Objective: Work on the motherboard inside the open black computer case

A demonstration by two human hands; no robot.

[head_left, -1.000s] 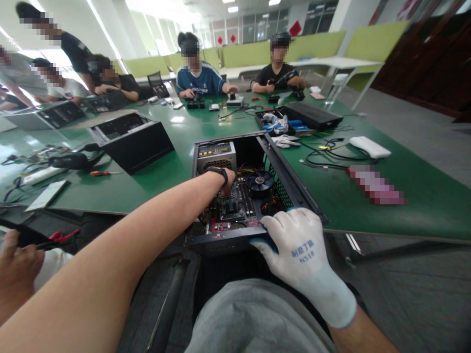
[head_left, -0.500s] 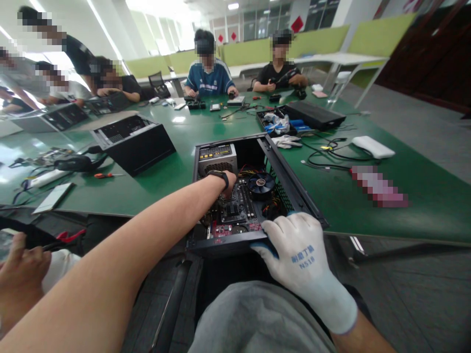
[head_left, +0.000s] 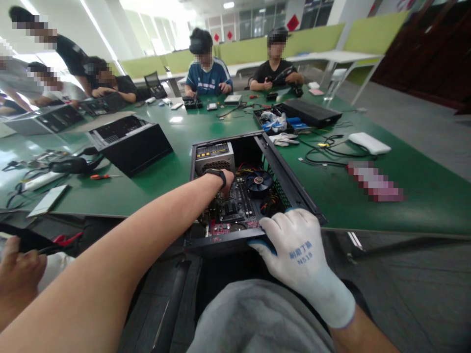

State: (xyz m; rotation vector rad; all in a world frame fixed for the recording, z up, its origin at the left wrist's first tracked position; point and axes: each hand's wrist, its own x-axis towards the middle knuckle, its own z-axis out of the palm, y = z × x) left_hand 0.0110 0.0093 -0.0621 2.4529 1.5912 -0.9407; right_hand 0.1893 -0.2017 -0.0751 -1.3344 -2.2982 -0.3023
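An open black computer case lies at the table's front edge. My bare left hand, with a black band at the wrist, reaches down into it beside the grey power supply, over the motherboard; its fingertips are hidden. Right of that hand is a round black fan. My right hand, in a white glove, grips the near right edge of the case, thumb below the rim and fingers over it.
A second case stands back left, near a screwdriver. Gloves and tools fill a tray behind. Cables and a white pouch lie right. Another person's hand is at the far left; several people sit around the table.
The whole view has shifted slightly. Across the table, the person in blue has lifted one hand from the things there. My hands keep their places on and in the case.
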